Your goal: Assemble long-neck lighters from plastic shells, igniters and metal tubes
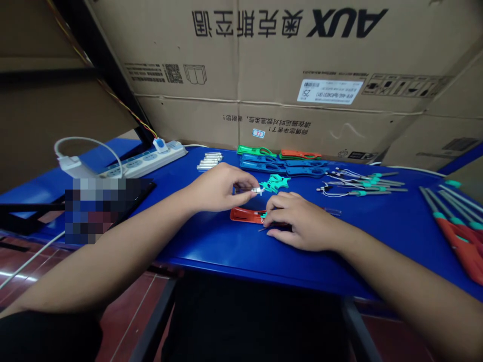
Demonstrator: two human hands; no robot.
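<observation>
My left hand (221,187) is raised a little above the blue table (211,246) and pinches a small clear tube with a metal tip (252,190) between thumb and fingers. My right hand (300,221) rests on the table with fingers curled down, pressing on a red plastic handle shell (245,215) that lies flat under it. Just behind both hands sits a small heap of teal plastic pieces (276,183).
Blue, green and orange handle shells (281,162) lie in rows at the back. Wired probe parts (358,185) lie at right, finished red-handled tools (458,234) at far right. Clear tubes (210,161) and a white power strip (145,160) sit at left. Cardboard boxes (287,70) stand behind.
</observation>
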